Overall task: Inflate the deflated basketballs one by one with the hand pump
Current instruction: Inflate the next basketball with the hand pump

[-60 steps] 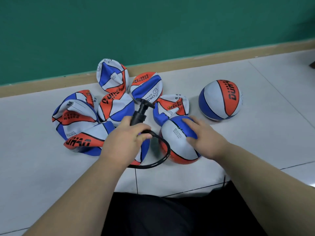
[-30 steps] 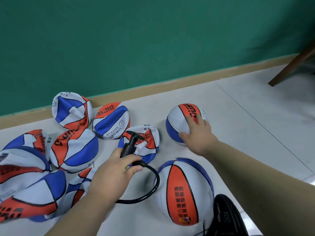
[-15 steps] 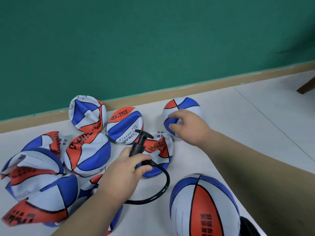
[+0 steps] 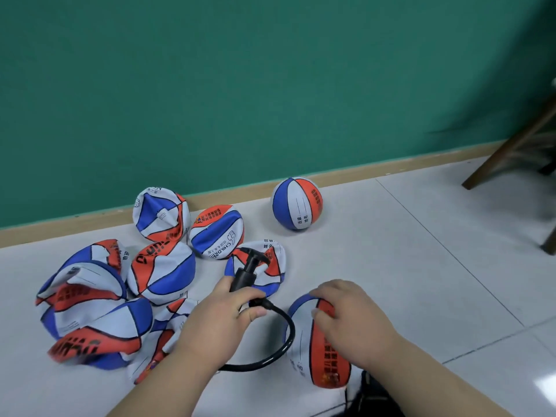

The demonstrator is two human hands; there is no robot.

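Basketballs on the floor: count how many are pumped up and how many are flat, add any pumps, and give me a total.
Inflated basketballs: 2
Deflated basketballs: 8, as best the overlapping pile shows
Hand pump: 1
Total: 11

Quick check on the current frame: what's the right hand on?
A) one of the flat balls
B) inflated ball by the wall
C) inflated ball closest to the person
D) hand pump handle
C: the right hand curves over the top of the near inflated basketball. The left hand grips the hand pump, and the inflated basketball by the wall sits alone.
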